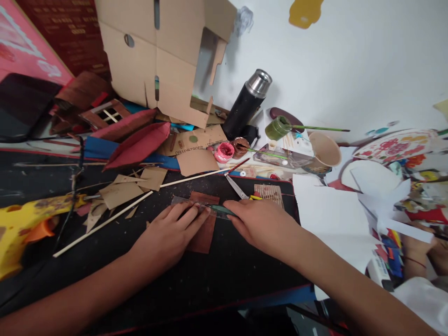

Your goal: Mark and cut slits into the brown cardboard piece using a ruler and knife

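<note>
A rectangle of brown-painted cardboard (202, 235) lies on the black mat. Across its upper part runs a clear ruler (180, 200), partly covered by my fingers. My left hand (177, 221) presses the ruler down onto the cardboard, fingers bent and close together. In my right hand (264, 221) is a slim green craft knife (219, 209), its tip pointing left along the ruler near my left fingertips. The blade itself is too small to make out. Just beyond my right hand, scissors (236, 187) with yellow handles lie partly hidden.
A yellow glue gun (31, 224), cardboard scraps (121, 193) and a thin wooden stick (105, 225) are on the left. Behind stand paint jars (224, 152), a black thermos (245, 102) and a paper cup (324, 151). White paper (331, 224) lies right; another person's hand (415, 252) shows beyond.
</note>
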Demonstrator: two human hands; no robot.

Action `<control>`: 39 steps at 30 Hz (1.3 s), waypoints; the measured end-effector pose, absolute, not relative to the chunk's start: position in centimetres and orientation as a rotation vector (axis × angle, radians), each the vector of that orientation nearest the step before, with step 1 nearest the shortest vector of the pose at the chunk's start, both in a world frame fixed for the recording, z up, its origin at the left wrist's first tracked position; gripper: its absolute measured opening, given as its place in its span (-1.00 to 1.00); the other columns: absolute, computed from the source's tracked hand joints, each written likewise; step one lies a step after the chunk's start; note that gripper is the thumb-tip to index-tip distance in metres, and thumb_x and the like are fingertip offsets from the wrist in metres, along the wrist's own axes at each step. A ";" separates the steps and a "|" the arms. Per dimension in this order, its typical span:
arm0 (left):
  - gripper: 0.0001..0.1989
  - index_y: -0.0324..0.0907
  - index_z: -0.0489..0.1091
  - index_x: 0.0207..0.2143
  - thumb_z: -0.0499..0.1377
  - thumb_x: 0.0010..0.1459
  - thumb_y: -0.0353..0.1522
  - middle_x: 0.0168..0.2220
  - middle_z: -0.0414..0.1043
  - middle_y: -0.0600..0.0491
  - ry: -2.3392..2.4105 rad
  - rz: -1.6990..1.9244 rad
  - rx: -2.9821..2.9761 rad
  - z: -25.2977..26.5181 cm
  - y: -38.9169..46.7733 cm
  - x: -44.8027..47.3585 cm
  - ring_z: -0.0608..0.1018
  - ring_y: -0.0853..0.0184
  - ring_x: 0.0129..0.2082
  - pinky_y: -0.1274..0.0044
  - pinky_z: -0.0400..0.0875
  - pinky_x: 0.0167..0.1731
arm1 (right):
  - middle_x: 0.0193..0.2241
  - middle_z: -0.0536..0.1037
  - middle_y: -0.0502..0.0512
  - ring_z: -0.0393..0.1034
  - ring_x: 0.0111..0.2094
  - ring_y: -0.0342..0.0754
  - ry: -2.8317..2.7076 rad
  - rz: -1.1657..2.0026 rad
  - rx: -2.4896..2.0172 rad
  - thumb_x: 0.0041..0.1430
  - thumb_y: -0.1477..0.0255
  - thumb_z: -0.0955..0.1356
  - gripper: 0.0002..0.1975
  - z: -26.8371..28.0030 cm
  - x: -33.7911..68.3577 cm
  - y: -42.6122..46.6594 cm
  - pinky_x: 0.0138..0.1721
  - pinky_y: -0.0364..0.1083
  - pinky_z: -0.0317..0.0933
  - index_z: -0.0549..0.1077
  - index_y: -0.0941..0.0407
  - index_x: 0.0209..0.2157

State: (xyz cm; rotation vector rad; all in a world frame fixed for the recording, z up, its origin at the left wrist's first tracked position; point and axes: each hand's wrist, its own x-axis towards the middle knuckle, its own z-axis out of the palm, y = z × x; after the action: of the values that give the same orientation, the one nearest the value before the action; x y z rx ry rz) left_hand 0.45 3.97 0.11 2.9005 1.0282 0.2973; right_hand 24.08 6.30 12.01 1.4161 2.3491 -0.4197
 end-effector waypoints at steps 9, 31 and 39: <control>-0.44 -0.18 0.40 0.31 0.12 0.25 -0.51 0.07 0.56 -0.13 1.024 0.319 2.876 0.0 4.1 0.3 0.49 0.06 0.09 0.27 0.46 0.05 | -0.25 0.69 0.14 0.55 -0.34 0.02 2.349 -0.399 1.393 0.46 0.39 0.30 -0.80 10.9 24.2 6.7 -0.40 -0.05 0.04 0.52 0.09 0.00; -0.43 -0.22 0.46 0.24 0.10 0.18 -0.54 0.03 0.61 -0.11 1.023 0.376 2.917 -0.1 4.1 0.4 0.53 0.03 0.05 0.25 0.51 0.00 | -0.27 0.69 0.23 0.64 -0.30 0.13 2.217 -0.376 1.324 0.41 0.52 0.29 -0.79 11.7 22.2 7.6 -0.40 -0.04 0.24 0.50 0.14 0.01; -0.41 -0.23 0.46 0.25 0.09 0.17 -0.56 0.02 0.61 -0.10 1.034 0.379 2.935 0.0 4.0 0.5 0.53 0.04 0.03 0.26 0.50 -0.03 | -0.26 0.68 0.28 0.67 -0.23 0.18 2.157 -0.368 1.262 0.33 0.64 0.26 -0.71 12.8 21.6 7.7 -0.33 -0.01 0.41 0.48 0.19 0.01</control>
State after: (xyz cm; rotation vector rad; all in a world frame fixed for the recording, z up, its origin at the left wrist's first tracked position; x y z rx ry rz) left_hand 0.45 4.02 0.03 2.9351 1.0337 0.3795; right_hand 21.64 7.69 12.80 1.2621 2.1568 -0.3678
